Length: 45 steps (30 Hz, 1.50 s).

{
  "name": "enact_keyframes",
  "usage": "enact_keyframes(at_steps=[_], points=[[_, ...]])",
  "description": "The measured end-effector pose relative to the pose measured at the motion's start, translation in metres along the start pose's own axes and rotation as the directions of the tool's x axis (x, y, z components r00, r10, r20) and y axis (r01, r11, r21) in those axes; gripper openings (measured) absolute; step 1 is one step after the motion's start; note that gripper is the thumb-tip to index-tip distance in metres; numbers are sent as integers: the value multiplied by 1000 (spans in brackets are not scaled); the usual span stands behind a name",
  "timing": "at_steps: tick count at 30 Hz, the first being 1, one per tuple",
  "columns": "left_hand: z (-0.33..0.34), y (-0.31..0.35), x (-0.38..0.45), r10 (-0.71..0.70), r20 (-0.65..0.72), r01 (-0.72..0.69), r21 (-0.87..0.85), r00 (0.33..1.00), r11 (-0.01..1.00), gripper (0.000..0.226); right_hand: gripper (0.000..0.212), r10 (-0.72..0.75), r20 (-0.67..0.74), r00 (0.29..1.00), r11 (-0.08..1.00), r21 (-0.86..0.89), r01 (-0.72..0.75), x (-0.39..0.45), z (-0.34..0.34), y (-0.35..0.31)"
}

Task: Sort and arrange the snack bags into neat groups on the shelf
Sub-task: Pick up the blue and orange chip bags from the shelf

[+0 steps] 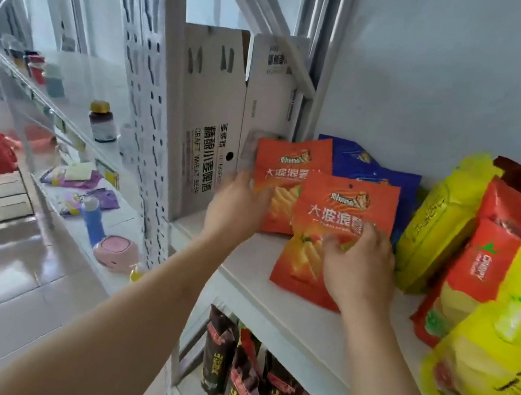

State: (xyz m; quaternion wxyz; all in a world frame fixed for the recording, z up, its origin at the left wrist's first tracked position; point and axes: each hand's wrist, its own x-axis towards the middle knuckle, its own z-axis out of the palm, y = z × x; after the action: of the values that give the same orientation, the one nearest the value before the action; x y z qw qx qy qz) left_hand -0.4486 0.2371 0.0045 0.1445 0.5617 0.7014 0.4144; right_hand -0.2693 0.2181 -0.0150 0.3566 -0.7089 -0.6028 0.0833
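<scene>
I had both hands up on the white shelf (257, 287). My right hand (358, 267) lay on the front orange crinkle-chip bag (326, 230), fingers curled over its middle and pinching the film, so it was holding that bag, which leaned tilted with its lower edge on the shelf board. My left hand (236, 207) was at the left edge of the rear orange bag (277, 172), fingers spread against the pack; I could not tell whether it truly gripped it or only steadied it. The front bag overlapped the rear one, and a blue bag (375, 172) stood behind both. Just right of them stood a yellow bag (434, 228), then a red bag (479, 270) and a larger yellow bag (504, 345) nearer me. A cardboard beer carton (204, 111) stood at the shelf's left end. Dark snack packs (239, 388) stood on the shelf below.
</scene>
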Motion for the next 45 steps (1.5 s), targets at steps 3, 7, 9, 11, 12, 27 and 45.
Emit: enact_keyframes(at_steps=[3, 7, 9, 11, 12, 27, 45], points=[[19, -12, 55, -61, 95, 86, -280, 994, 956, 52, 69, 74, -46, 996, 991, -112, -79, 14, 14, -10], [47, -23, 111, -109, 246, 228, -531, 963, 816, 30, 67, 117, -121, 986, 977, -163, -136, 32, 30, -28], [46, -16, 119, -147, 299, 298, -562, 943, 771, 27, 64, 139, -153, 978, 973, -162, -164, 41, 38, -35], [48, -14, 125, -170, 362, 365, -586, 917, 723, 35, 60, 154, -194, 969, 971, -151, -185, 49, 44, -42], [49, -14, 128, -173, 364, 373, -604, 915, 704, 36, 58, 161, -211, 964, 971, -138, -193, 54, 47, -47], [48, -29, 136, -11, 550, 452, -675, 835, 583, 18, 51, 275, -101, 956, 907, 357, -223, 102, 67, -86], [33, -47, 141, -96, 530, 502, -709, 843, 494, 18, 74, 433, -179, 884, 900, 28, -435, 107, 30, -30]])
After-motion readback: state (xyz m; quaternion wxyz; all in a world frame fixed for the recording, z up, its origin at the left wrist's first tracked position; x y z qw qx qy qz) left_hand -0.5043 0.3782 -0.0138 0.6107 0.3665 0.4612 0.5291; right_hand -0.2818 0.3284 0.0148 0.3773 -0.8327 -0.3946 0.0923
